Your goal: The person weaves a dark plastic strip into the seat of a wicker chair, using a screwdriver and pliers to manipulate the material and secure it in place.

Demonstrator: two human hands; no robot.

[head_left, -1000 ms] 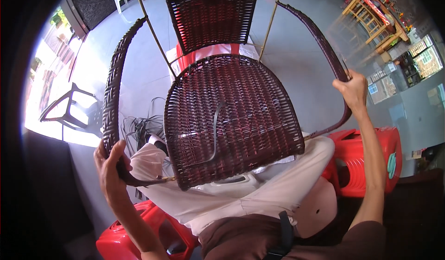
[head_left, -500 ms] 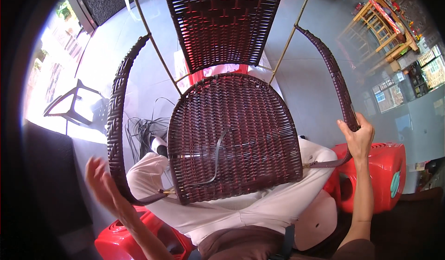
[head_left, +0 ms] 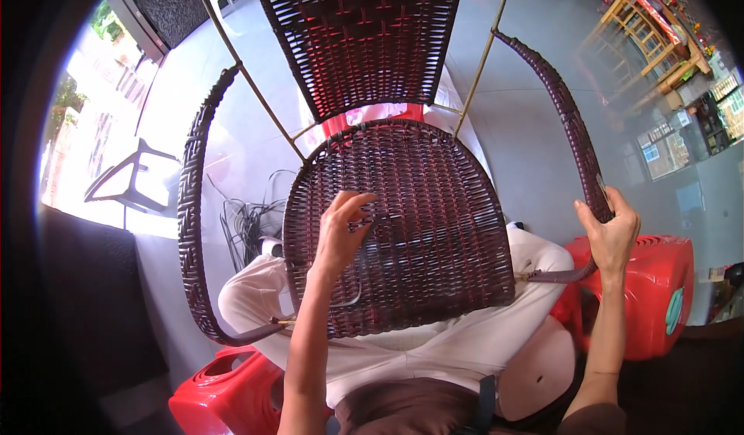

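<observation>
A dark brown woven armchair with a gold metal frame tilts across my lap, its rounded seat [head_left: 418, 226] toward me and its woven backrest [head_left: 360, 40] beyond. Over the left half of the seat is my left hand [head_left: 341, 230], fingers curled, with a gap between thumb and fingertips. A loose pale strip [head_left: 353, 299] lies on the weave just below that hand, its upper end hidden. My right hand [head_left: 614, 230] is wrapped round the wrapped right armrest [head_left: 570, 117]; something thin and shiny shows by its fingers, too small to name. The left armrest [head_left: 194, 202] stands untouched.
Red plastic stools stand at the lower left [head_left: 225, 392] and right [head_left: 651, 295]. Dark loose strips [head_left: 248, 226] lie on the floor beside my left leg. A dark frame piece [head_left: 136, 179] stands near the doorway. Wooden furniture [head_left: 651, 36] is far right.
My left hand has swung right from outside the left armrest to above the seat, near the pale strip. The right hand keeps its grip on the armrest. The view has shifted slightly.
</observation>
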